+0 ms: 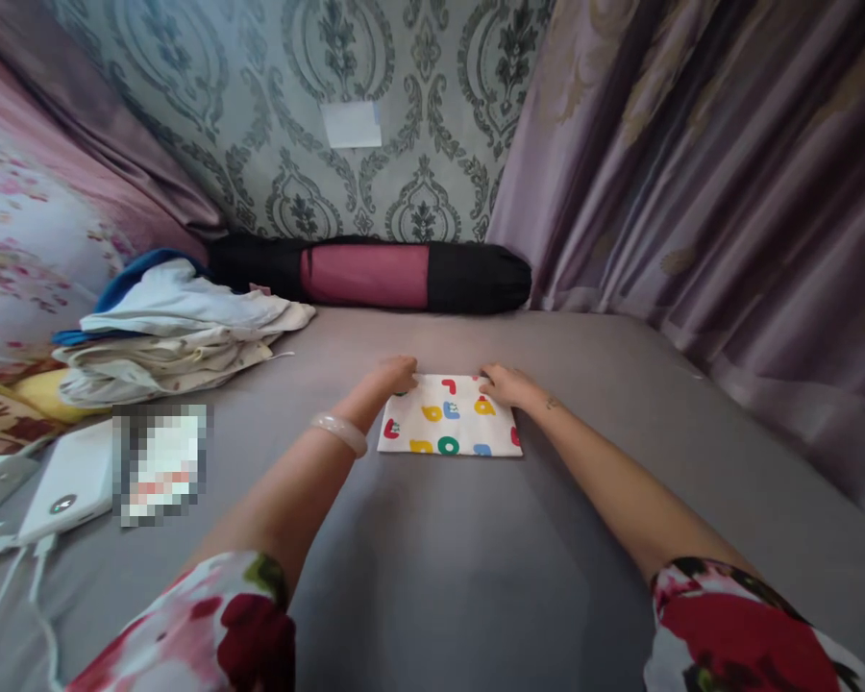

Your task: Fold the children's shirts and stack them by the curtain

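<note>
A white folded cloth (pixel 468 423), printed with red, yellow, blue and green letter-like shapes, lies flat on the grey bed sheet (pixel 461 567). My left hand (pixel 401 375) is at its far left corner, fingers curled against the edge. At the far right corner, my right hand (pixel 508 384) has its thumb on the cloth and its fingers along the far edge. Both hands look closed on the fabric, though the fingertips are partly hidden. A pale bangle (pixel 340 434) circles my left wrist.
Left lie a pile of folded clothes (pixel 187 336), a white power bank (pixel 72 481) with cables, a power strip (pixel 0 481) and a blurred-out packet (pixel 162 466). A black and pink long bag (pixel 367 276) rests against the wall. Purple curtains (pixel 620 163) hang right.
</note>
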Action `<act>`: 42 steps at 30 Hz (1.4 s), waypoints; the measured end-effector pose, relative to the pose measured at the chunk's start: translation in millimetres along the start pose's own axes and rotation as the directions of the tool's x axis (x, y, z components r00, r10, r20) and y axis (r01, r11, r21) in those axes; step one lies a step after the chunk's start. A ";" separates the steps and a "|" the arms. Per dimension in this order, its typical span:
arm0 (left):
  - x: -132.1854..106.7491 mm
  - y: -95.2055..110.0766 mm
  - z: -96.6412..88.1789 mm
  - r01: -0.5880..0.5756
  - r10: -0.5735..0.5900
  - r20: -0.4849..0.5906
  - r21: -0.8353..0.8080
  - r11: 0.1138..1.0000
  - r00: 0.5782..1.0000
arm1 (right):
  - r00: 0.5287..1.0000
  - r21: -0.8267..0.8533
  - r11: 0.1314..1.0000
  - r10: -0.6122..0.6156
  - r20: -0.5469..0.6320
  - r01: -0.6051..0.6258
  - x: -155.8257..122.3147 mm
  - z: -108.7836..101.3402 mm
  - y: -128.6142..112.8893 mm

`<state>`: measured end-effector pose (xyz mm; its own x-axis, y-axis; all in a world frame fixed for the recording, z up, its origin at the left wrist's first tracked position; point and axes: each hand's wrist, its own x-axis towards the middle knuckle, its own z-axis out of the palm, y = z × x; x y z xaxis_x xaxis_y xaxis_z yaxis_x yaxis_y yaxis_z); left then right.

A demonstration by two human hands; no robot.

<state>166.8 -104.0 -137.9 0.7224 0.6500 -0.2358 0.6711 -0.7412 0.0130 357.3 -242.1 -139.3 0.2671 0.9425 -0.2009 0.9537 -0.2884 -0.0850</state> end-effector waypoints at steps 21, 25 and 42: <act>4.6 -17.0 7.4 0.029 -0.029 0.007 -0.306 0.952 1.000 | 0.972 0.134 0.991 -0.031 0.231 0.000 19.7 -15.2 -1.0; -9.3 -18.7 1.1 -0.051 0.006 -0.104 -0.434 0.899 0.995 | 0.978 0.173 0.984 -0.083 0.193 0.049 11.7 -19.1 4.9; -46.5 -16.2 -85.4 -0.198 -0.052 -0.624 -0.325 0.925 0.780 | 0.878 -0.065 0.977 -0.209 -0.430 0.201 -40.9 -96.7 4.2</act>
<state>136.5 -107.9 -44.2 0.6321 0.6499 0.4220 0.5314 -0.7600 0.3744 363.8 -265.5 -37.0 0.0946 0.9607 0.2611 0.9948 -0.0816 -0.0602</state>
